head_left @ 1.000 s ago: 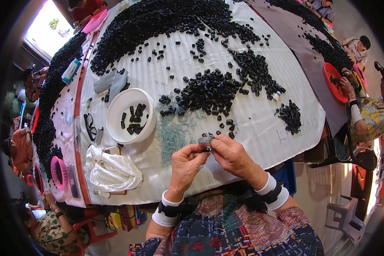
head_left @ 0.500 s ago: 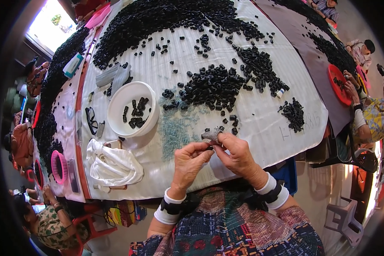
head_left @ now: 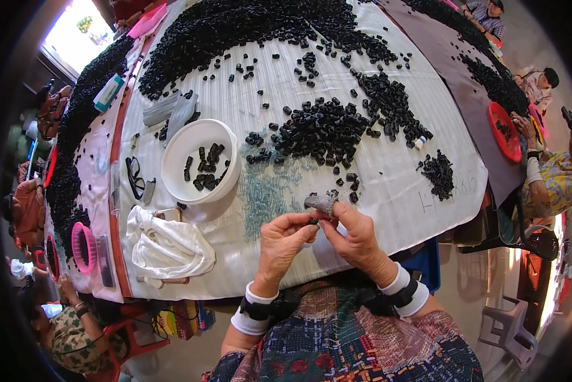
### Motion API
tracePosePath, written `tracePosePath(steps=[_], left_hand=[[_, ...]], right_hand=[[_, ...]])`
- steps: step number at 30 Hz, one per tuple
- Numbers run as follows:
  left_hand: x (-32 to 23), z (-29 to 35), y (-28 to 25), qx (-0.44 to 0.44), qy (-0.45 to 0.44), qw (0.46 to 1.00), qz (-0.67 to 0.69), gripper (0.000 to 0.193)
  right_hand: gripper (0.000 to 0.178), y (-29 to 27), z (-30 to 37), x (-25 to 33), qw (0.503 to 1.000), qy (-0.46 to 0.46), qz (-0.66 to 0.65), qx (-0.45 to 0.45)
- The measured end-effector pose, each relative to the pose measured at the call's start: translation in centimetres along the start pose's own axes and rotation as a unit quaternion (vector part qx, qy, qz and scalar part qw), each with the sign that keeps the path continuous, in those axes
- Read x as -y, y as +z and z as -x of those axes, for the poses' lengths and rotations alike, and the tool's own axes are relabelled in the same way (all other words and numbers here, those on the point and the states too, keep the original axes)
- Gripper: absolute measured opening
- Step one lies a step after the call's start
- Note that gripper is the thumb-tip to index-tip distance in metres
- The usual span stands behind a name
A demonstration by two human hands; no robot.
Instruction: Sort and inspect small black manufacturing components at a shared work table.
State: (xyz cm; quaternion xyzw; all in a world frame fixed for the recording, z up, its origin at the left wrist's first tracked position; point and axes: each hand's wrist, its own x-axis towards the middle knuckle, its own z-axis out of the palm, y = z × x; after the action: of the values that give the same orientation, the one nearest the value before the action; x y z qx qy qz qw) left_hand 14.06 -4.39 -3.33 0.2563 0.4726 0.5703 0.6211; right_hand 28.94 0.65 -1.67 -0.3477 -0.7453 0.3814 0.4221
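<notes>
Shared workroom, other people seated around. Big table (head_left: 388, 207) under white cloth, large heap (head_left: 235, 32) of black pieces along the far side.

Hands: near table edge, fingertips nearly meeting. Left hand (head_left: 279, 247): thumb and index pinched on a small black piece (head_left: 313, 222). Right hand (head_left: 358, 240): fingers narrow, thumb tip right by that piece; can't tell if it's gripping it too. Grey textured piece (head_left: 325, 200) sits at the right index finger; worn or held, can't tell.

Near the hands: a few loose black bits just beyond, then a mid-size black pile (head_left: 324, 130). Smaller pile (head_left: 437, 175) of thinner black bits off to the right. Bluish clear granules (head_left: 267, 197) spread left of the hands.

Left side: white bowl (head_left: 184, 143) with several black pieces inside. Bunched white cloth (head_left: 171, 248) nearer the person, dark-framed glasses (head_left: 133, 178) beside the bowl. Pink basket (head_left: 92, 248) further left, on the neighbouring surface.
</notes>
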Motion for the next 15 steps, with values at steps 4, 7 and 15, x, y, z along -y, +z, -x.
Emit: tracePosePath(steps=[4, 7, 15], left_hand=[[0.23, 0.06, -0.13, -0.006, 0.003, 1.000, -0.004, 0.019], [0.31, 0.00, -0.35, -0.002, 0.002, 1.000, -0.002, 0.018], [0.55, -0.29, -0.54, -0.006, -0.010, 1.000, 0.009, 0.018]], right_hand=[[0.026, 0.44, -0.36, 0.25, 1.000, 0.016, -0.009, -0.013], [0.024, -0.06, -0.20, -0.45, 0.992, -0.087, 0.090, 0.015], [0.024, 0.26, -0.13, -0.51, 0.999, 0.000, 0.030, 0.014]])
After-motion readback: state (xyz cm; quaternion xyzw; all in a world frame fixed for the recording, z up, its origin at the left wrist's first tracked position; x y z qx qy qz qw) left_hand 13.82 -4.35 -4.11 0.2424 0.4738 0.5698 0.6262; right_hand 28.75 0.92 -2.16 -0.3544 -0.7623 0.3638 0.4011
